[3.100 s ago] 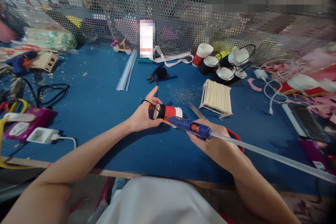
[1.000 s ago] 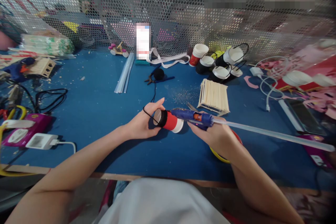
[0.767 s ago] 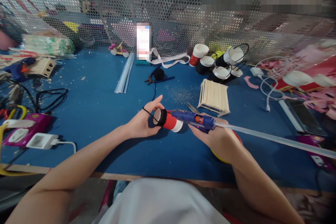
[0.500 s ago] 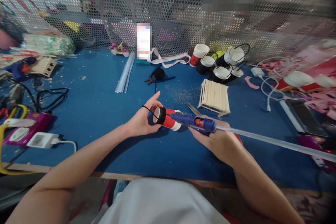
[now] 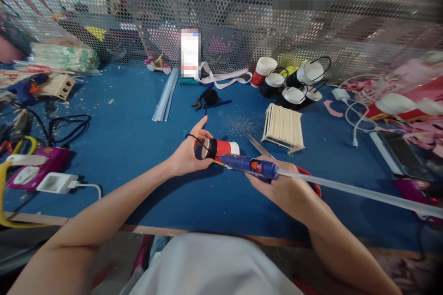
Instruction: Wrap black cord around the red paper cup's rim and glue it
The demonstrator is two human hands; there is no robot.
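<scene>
Between the fingers and thumb of my left hand [image 5: 191, 150] lies a red and white paper cup [image 5: 226, 148] on its side, a black band round its left end and a thin black cord looping from it. My right hand [image 5: 277, 184] grips a blue glue gun [image 5: 251, 165], with a long clear glue stick [image 5: 339, 187] running out of its back to the right. The gun's nozzle is at the cup's lower side, near the black band; whether it touches, I cannot tell. Scissors [image 5: 259, 146] with red handles lie partly under my right hand.
A popsicle-stick block [image 5: 284, 125] sits beyond my right hand. Behind it stand several black-wrapped cups [image 5: 273, 84] with cord handles. Pliers [image 5: 199, 103] and clear glue sticks [image 5: 165, 97] lie farther back. At left are a purple power strip [image 5: 43, 170] and another glue gun [image 5: 26, 90].
The glue gun has shifted slightly left and down, from across the cup to its lower side. More of the cup's red side and the scissors' red handle now shows.
</scene>
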